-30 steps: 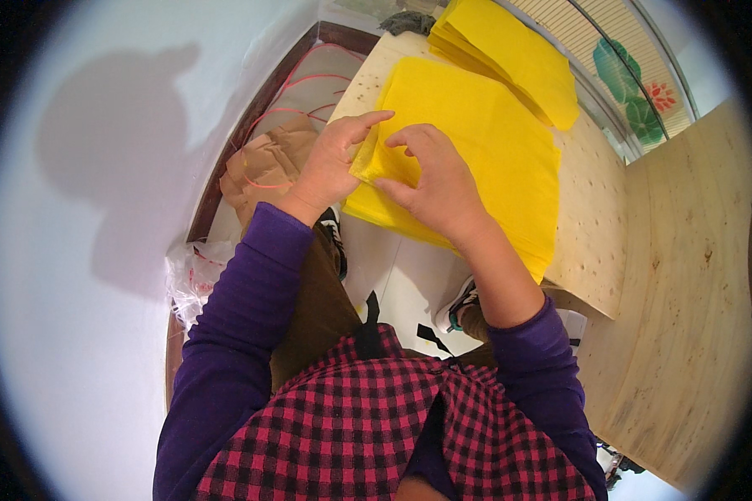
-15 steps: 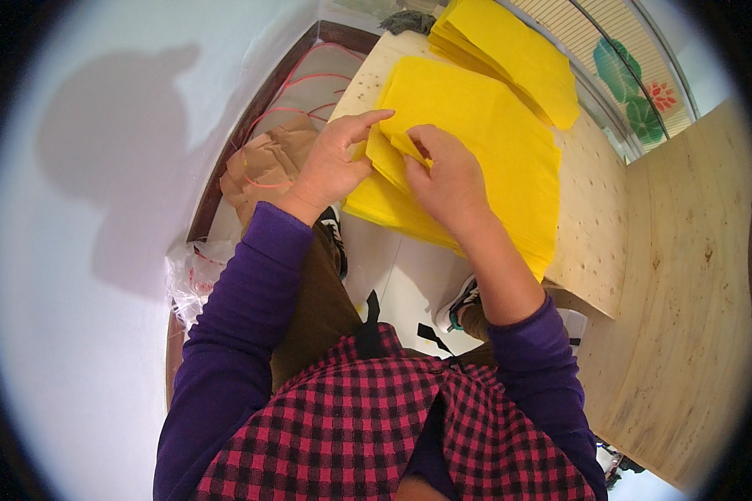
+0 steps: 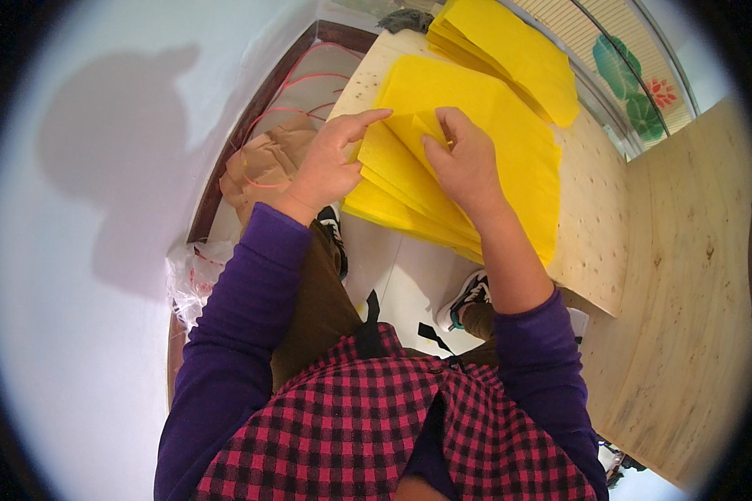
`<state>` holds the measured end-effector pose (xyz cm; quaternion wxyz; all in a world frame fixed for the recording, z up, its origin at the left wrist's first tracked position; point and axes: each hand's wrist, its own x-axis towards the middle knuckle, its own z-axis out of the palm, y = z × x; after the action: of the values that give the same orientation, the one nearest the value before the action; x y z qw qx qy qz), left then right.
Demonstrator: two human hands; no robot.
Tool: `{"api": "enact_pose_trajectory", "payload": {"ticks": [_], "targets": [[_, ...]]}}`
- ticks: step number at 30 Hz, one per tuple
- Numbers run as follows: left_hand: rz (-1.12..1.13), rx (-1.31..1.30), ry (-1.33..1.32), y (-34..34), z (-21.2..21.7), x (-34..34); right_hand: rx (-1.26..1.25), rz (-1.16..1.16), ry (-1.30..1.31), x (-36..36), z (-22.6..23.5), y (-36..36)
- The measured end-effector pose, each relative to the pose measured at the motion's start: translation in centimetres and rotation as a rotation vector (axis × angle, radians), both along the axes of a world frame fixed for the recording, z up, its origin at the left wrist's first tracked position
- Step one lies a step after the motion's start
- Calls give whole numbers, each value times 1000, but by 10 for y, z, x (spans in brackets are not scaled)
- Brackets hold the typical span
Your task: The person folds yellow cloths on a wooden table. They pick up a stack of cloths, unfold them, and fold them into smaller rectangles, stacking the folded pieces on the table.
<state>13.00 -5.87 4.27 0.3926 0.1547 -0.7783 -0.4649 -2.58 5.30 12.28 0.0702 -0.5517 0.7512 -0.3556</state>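
A stack of yellow felt-like cloth sheets point(image 3: 522, 184) lies on a pale wooden board. My right hand point(image 3: 470, 167) pinches the near-left corner of the top sheet point(image 3: 420, 132) between thumb and fingers, with that corner folded up and back over the stack. Beneath it, the layered edges of lower sheets show. At the stack's left edge is my left hand point(image 3: 330, 163), its index finger stretched out toward the lifted fold and its thumb apart from it. Nothing is gripped in the left hand; its other fingers are partly hidden.
Another yellow pile point(image 3: 510, 54) lies farther back on the wooden board point(image 3: 589, 225). An upright wooden panel point(image 3: 685, 292) stands at right. Brown paper point(image 3: 267, 159), a pink cord and clear plastic point(image 3: 196, 271) lie along the left wall. A dark grey cloth point(image 3: 405, 21) sits at the far corner.
My right hand has shifted right and slightly away, peeling the sheet's corner farther back and uncovering more of the layer below. The left hand has barely moved.
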Motion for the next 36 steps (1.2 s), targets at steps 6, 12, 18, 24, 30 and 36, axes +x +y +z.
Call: {"api": "enact_pose_trajectory", "payload": {"ticks": [6,12,18,24,30,36], "targets": [[-33,48,60,-2,-5,-4,-64,30,-22,-1,1,-1],[-88,100,116,-2,-3,-3,-120,34,19,0,3,-2],[-51,200,105,-1,-8,-4,-195,17,38,3,3,-4],[-65,146,51,-3,-9,-3,-202,24,52,4,5,-5],[-51,195,84,0,-5,-3,-176,66,138,18,-3,-4],[-34,219,75,2,-5,-3,-127,114,159,34,-10,-2]]}}
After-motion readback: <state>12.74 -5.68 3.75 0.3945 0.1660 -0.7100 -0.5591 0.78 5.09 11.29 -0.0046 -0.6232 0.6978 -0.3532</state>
